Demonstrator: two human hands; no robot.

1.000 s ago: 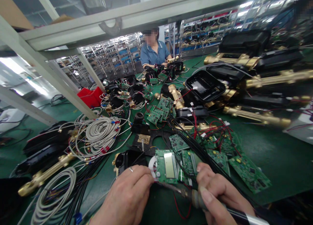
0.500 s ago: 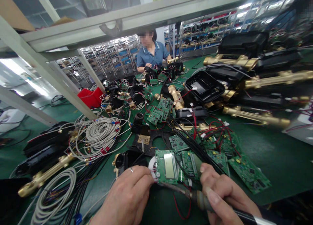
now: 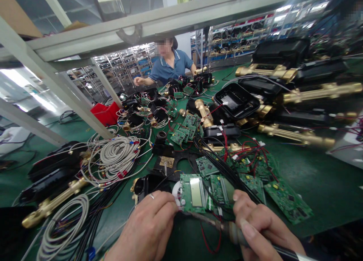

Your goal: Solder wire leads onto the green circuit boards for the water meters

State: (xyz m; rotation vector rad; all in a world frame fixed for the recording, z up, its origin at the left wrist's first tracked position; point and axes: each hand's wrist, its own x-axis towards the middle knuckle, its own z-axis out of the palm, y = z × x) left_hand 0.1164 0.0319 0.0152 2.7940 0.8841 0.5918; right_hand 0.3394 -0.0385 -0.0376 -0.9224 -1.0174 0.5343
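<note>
My right hand [image 3: 263,225] is wrapped round the handle of a soldering iron [image 3: 227,227], whose tip points left at the lower edge of a green circuit board [image 3: 185,196] with a grey display [image 3: 196,193]. My left hand [image 3: 150,223], a ring on one finger, is pinched at that board's lower left corner. Thin wires run there, but what the fingertips hold is hidden behind the hand. Behind the left hand is a black meter housing [image 3: 151,183] with a brass end. A second board [image 3: 217,191] lies right of the display board.
Coiled grey cables [image 3: 117,155] and brass pipe fittings [image 3: 56,200] lie left. More circuit boards [image 3: 287,200] and black cables are on the right, with stacked brass meters [image 3: 295,134] beyond. A co-worker [image 3: 170,66] sits across the bench, behind a metal frame [image 3: 159,21].
My right hand and the soldering iron have shifted slightly right; my left hand stays put. The co-worker has leaned left and stretched an arm out to the left.
</note>
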